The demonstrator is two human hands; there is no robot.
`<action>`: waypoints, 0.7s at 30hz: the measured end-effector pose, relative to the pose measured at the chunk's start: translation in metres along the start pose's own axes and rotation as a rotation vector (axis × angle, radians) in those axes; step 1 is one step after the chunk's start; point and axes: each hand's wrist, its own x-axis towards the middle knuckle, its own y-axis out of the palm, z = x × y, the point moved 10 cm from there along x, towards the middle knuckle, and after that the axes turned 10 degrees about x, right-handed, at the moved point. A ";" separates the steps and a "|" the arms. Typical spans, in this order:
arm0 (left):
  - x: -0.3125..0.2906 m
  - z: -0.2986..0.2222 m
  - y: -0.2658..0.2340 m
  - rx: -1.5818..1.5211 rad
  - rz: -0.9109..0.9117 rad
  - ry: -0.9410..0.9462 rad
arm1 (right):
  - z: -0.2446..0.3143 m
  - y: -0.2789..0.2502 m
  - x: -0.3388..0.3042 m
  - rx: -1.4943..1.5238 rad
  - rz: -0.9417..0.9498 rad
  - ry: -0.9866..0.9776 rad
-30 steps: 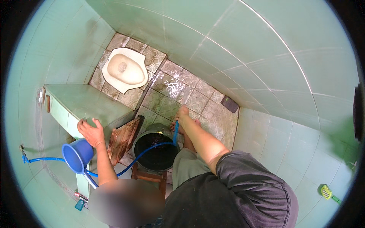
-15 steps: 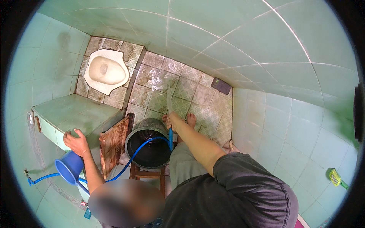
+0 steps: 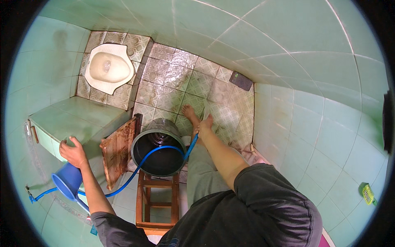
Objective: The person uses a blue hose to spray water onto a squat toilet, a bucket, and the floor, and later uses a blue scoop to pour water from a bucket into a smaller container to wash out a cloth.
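Observation:
My right hand [image 3: 203, 126] is closed round the blue hose [image 3: 191, 147], near its end, above the wet tiled floor. From there the hose loops back over a black bucket [image 3: 138, 158] and runs left to a tap [image 3: 28, 188] on the wall. My left hand [image 3: 74, 153] is held at the edge of the green tiled ledge [image 3: 78, 115], its fingers apart and nothing in them. Just below this hand is a blue dipper [image 3: 67, 181] with a long handle. My bare feet [image 3: 190, 112] stand beside the bucket.
A wooden stool [image 3: 158, 203] stands by the bucket. A brown wooden board [image 3: 119, 152] leans against the ledge. At the far left lies a white squat toilet [image 3: 110, 69] on a raised step. A dark grey block [image 3: 241, 81] lies by the wall; a green brush [image 3: 367, 193] is at right.
My right hand has shifted right and nearer with the hose; the clear water stream seen earlier no longer stands out. One foot shows more fully. The blurred shape below has gone, baring the stool.

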 end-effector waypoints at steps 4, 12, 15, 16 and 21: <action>0.005 -0.011 -0.004 -0.029 -0.002 0.001 | -0.006 -0.016 0.027 0.055 0.003 0.207; 0.001 -0.002 0.004 0.004 0.011 -0.008 | 0.019 -0.017 0.011 0.094 -0.088 -0.005; 0.003 -0.001 0.004 0.004 0.020 -0.015 | 0.008 0.006 0.001 0.210 0.131 0.073; 0.004 -0.003 0.003 0.003 0.018 -0.015 | 0.000 0.026 -0.010 0.291 0.280 0.177; 0.007 -0.009 -0.001 -0.038 0.001 -0.016 | -0.054 0.094 -0.056 0.047 0.181 0.396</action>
